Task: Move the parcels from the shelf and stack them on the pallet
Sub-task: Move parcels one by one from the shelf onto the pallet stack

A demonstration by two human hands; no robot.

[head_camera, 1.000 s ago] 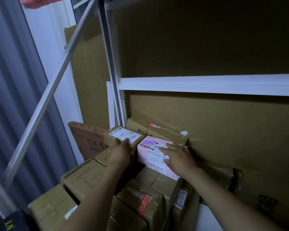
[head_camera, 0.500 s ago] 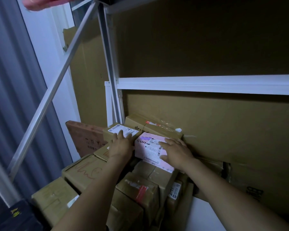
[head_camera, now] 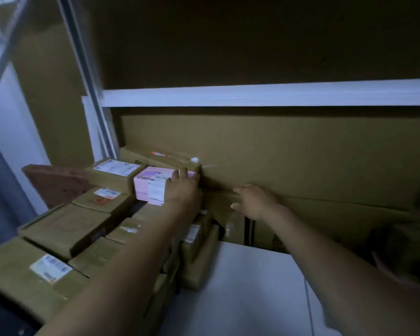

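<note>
While left hand [head_camera: 182, 189] rests straight fingers [head_camera: 184, 172] on rectangular pink carton [head_camera: 147, 187], right fingers [head_camera: 240, 189] splay.

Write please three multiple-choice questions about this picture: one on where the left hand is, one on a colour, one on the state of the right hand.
1. Where does the left hand rest?
A. on the white beam
B. on a box
C. on the other arm

2. Which colour is that box?
A. green
B. black
C. pink

3. How is the right hand?
A. open, holding nothing
B. gripping a box
C. holding tape

Answers: 1 B, its fingers lie on the box's top; 2 C, it stands out pink among the brown boxes; 3 A, its fingers are spread, apart from the box.
</note>
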